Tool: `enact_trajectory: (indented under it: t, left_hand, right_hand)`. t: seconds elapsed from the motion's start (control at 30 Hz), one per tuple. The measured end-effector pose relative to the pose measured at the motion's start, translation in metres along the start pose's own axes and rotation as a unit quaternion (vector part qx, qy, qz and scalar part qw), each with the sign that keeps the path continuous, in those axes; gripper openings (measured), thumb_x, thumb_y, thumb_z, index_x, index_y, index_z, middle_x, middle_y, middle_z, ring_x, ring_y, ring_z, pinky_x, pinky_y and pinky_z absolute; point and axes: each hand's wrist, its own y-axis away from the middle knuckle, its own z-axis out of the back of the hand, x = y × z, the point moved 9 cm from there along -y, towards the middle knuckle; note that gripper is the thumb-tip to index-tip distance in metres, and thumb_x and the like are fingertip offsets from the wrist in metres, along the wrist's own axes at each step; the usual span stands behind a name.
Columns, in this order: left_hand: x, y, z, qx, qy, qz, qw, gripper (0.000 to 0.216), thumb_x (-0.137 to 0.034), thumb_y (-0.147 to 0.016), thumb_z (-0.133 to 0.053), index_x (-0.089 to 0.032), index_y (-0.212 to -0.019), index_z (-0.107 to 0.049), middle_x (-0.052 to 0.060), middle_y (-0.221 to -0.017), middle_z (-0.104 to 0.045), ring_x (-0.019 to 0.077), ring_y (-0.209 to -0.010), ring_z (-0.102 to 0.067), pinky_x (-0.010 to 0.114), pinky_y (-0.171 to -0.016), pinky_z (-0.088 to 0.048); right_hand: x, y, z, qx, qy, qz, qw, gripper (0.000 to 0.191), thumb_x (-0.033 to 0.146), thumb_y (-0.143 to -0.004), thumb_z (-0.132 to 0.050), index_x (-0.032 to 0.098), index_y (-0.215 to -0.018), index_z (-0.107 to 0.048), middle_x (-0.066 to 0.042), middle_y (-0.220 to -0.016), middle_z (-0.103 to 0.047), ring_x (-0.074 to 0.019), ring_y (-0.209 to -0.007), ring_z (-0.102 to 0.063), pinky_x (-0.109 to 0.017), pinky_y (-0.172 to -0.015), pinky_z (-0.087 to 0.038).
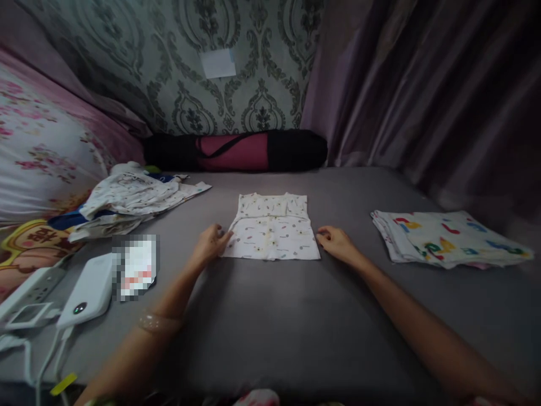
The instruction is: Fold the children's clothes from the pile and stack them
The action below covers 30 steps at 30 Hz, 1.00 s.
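Observation:
A small white baby garment (271, 232) with tiny coloured prints lies flat and folded on the grey bed surface (274, 316), straight ahead of me. My left hand (210, 243) rests at its left lower edge, fingers curled and pinching the cloth. At the garment's right lower corner my right hand (336, 242) touches the cloth with its fingers curled. Both forearms reach in from the bottom of the view, and a clear bangle sits on my left wrist.
A folded stack of white cloth with bright shapes (448, 237) lies at the right. A loose heap of baby clothes (131, 200) is at the left, near a floral pillow (46, 152). A white power bank (87, 290), power strip and cables lie front left. A black-and-pink roll bag (236, 151) lines the wall.

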Motion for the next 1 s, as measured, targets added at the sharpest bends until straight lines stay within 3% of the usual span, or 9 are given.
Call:
enact_trajectory:
  t: [0.1, 0.27, 0.37, 0.5, 0.6, 0.73, 0.87, 1.0]
  left_hand:
    - [0.002, 0.017, -0.004, 0.038, 0.02, -0.001, 0.999, 0.049, -0.049, -0.08, -0.054, -0.01, -0.111, -0.056, 0.008, -0.073, -0.067, 0.0241, -0.076, -0.063, 0.031, -0.068, -0.044]
    - [-0.006, 0.036, -0.002, 0.038, 0.108, 0.006, 0.993, 0.057, -0.048, -0.072, -0.059, -0.011, -0.116, -0.054, 0.004, -0.072, -0.063, 0.0205, -0.07, -0.06, 0.028, -0.062, -0.042]
    - [-0.008, 0.042, -0.005, 0.057, 0.217, 0.027, 0.974, 0.07, -0.052, -0.067, -0.063, -0.012, -0.123, -0.048, 0.0, -0.069, -0.06, 0.0167, -0.062, -0.056, 0.025, -0.055, -0.04]
    - [-0.006, 0.045, -0.009, 0.071, 0.301, 0.06, 0.949, 0.078, -0.058, -0.064, -0.065, -0.011, -0.124, -0.047, -0.001, -0.068, -0.059, 0.0132, -0.055, -0.05, 0.024, -0.051, -0.037]
    - [-0.002, 0.045, -0.011, 0.083, 0.328, 0.075, 0.938, 0.079, -0.063, -0.064, -0.062, -0.012, -0.123, -0.049, -0.003, -0.063, -0.054, 0.0115, -0.051, -0.045, 0.023, -0.048, -0.032]
    - [-0.001, 0.045, -0.009, 0.099, 0.34, 0.057, 0.933, 0.081, -0.061, -0.061, -0.064, -0.013, -0.125, -0.049, -0.005, -0.064, -0.051, 0.0098, -0.051, -0.041, 0.022, -0.048, -0.03]
    - [-0.009, 0.045, -0.001, 0.091, 0.286, 0.009, 0.954, 0.072, -0.055, -0.067, -0.06, -0.015, -0.126, -0.051, -0.005, -0.063, -0.05, 0.0108, -0.053, -0.041, 0.022, -0.05, -0.031]
    - [-0.02, 0.041, 0.004, 0.085, 0.242, -0.063, 0.965, 0.057, -0.056, -0.074, -0.055, -0.017, -0.114, -0.063, -0.004, -0.061, -0.051, 0.0132, -0.059, -0.046, 0.023, -0.055, -0.034]
  right_hand:
    - [0.013, 0.023, -0.003, -0.009, 0.033, 0.01, 0.999, 0.033, 0.03, -0.085, -0.054, 0.013, -0.112, -0.06, -0.006, -0.077, -0.069, -0.0157, -0.066, -0.06, -0.023, -0.057, -0.038]
    - [0.027, 0.044, -0.005, -0.023, 0.034, 0.033, 0.999, 0.036, 0.031, -0.083, -0.055, 0.016, -0.115, -0.055, 0.0, -0.069, -0.063, -0.0146, -0.063, -0.056, -0.023, -0.057, -0.035]
    - [0.023, 0.049, -0.01, -0.009, -0.016, 0.041, 0.999, 0.039, 0.035, -0.082, -0.055, 0.018, -0.116, -0.054, 0.002, -0.065, -0.059, -0.0135, -0.057, -0.053, -0.024, -0.054, -0.035]
    - [0.02, 0.049, -0.007, -0.051, -0.05, 0.05, 0.996, 0.039, 0.033, -0.08, -0.054, 0.019, -0.116, -0.055, -0.002, -0.085, -0.063, -0.0113, -0.056, -0.051, -0.024, -0.054, -0.036]
    - [0.024, 0.046, -0.008, -0.043, -0.053, 0.044, 0.997, 0.035, 0.031, -0.082, -0.05, 0.017, -0.113, -0.057, -0.001, -0.078, -0.062, -0.0121, -0.056, -0.051, -0.024, -0.054, -0.036]
    - [0.03, 0.045, -0.008, -0.025, -0.026, 0.05, 0.998, 0.031, 0.027, -0.082, -0.05, 0.018, -0.11, -0.058, 0.001, -0.071, -0.06, -0.0129, -0.059, -0.052, -0.024, -0.057, -0.035]
    - [0.031, 0.043, -0.006, -0.012, -0.006, 0.058, 0.998, 0.025, 0.027, -0.083, -0.049, 0.019, -0.104, -0.06, 0.001, -0.068, -0.059, -0.0138, -0.059, -0.052, -0.024, -0.056, -0.035]
    - [0.041, 0.045, -0.009, 0.045, -0.027, 0.136, 0.989, 0.025, 0.031, -0.088, -0.044, 0.02, -0.09, -0.066, -0.002, -0.078, -0.064, -0.0166, -0.071, -0.058, -0.027, -0.065, -0.043]
